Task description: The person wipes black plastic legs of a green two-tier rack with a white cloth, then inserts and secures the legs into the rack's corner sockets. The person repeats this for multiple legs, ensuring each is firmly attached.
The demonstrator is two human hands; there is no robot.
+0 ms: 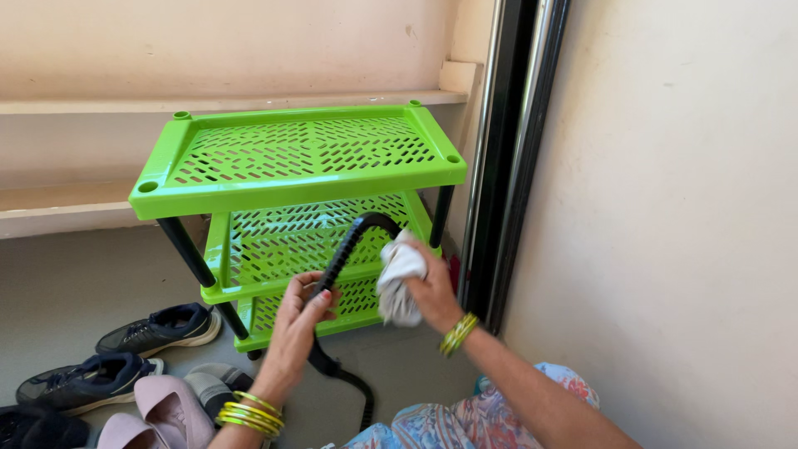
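We see a green plastic rack [293,170] with three slotted shelves, all bare, standing against the wall. In front of it, our left hand [298,323] is closed around a black curved strap [341,254], while our right hand [432,287] clutches a bunched white cloth [397,278] pressed against the strap's bend. The strap's lower end runs out of sight below. Dark sneakers [158,328] and pink shoes [162,411] lie at left, partly cut off.

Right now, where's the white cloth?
In the head view, the crumpled white cloth is bunched in the right hand, pressed against the curved black ribbed hose that the left hand grips, in front of the green perforated plastic rack.
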